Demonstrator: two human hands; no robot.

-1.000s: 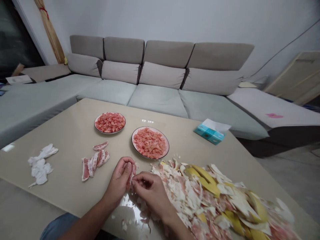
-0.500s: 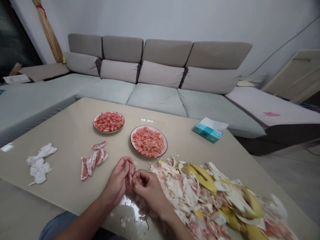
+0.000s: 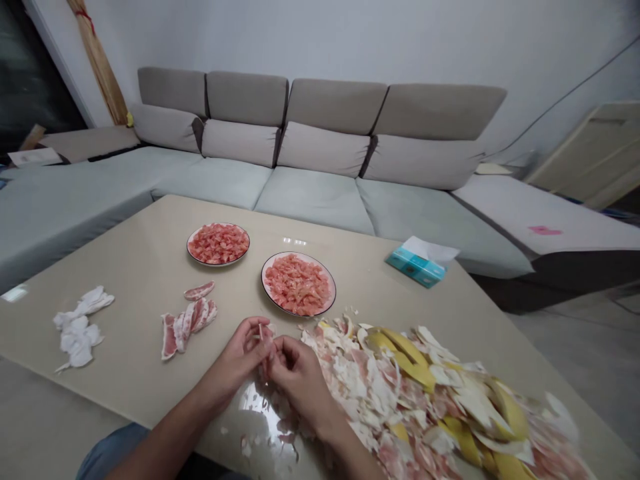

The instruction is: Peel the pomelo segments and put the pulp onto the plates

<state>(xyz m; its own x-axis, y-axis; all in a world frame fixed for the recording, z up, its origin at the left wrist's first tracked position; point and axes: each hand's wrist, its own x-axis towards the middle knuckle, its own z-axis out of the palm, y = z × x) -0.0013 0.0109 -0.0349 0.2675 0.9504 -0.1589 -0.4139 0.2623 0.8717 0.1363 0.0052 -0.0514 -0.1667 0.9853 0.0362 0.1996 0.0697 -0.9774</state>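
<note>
Both hands meet over the near edge of the beige table point(image 3: 140, 267). My left hand point(image 3: 239, 357) and my right hand point(image 3: 295, 372) are closed, pinching one pink pomelo segment point(image 3: 265, 340) between their fingertips. A big heap of white, pink and yellow peel point(image 3: 425, 393) lies just right of my right hand. Several unpeeled pink segments point(image 3: 187, 320) rest to the left of my left hand. Beyond the hands stand two plates of peeled pink flesh, a near plate point(image 3: 299, 283) and a far plate point(image 3: 219, 244).
Crumpled white tissues point(image 3: 77, 327) lie at the table's left. A teal tissue pack point(image 3: 417, 263) sits at the far right edge. A grey sectional sofa point(image 3: 310, 167) wraps round behind the table. Small peel scraps point(image 3: 260, 440) dot the table front.
My hands have shifted slightly, the fingertips working the segment; my right hand has closed in a little toward the left. Everything on the table stays put.
</note>
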